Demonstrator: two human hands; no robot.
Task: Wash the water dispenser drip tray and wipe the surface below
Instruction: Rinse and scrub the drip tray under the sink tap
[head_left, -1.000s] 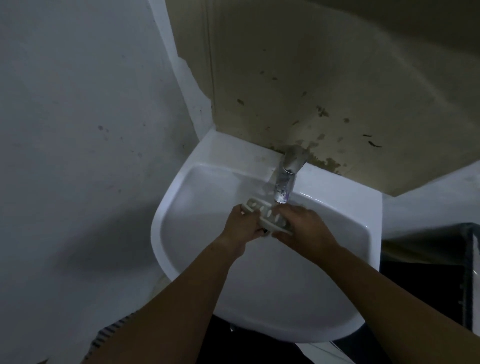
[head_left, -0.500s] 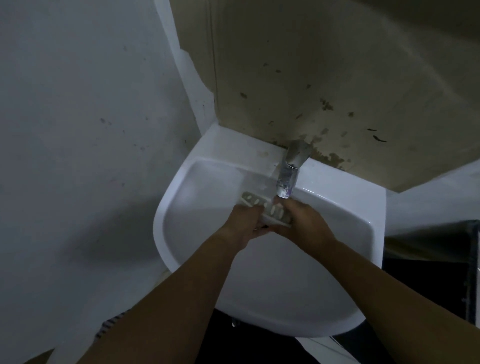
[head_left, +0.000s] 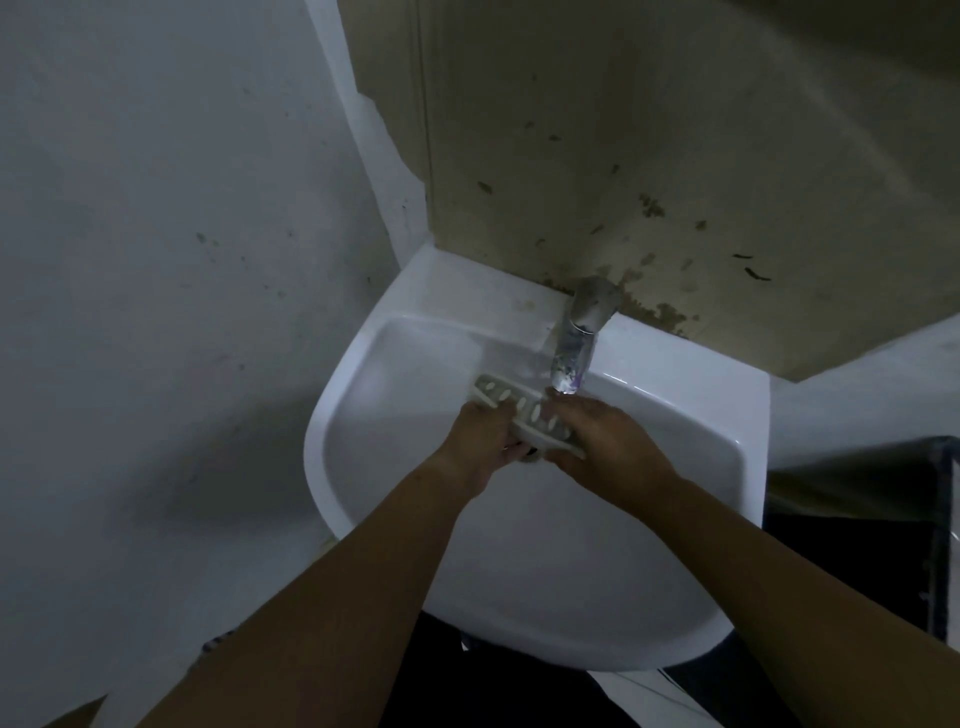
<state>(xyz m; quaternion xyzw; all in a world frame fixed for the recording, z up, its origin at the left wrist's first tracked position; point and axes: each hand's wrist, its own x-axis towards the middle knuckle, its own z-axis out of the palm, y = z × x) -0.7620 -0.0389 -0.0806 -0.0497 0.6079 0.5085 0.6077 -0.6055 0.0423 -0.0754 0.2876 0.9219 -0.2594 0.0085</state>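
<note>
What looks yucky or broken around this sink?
The tan wall behind the tap is blotched with dark spots, thickest just above the sink, and the white paint beside it has a ragged, chipped edge. The drip tray, held by the left hand and right hand, shows no damage.
</note>
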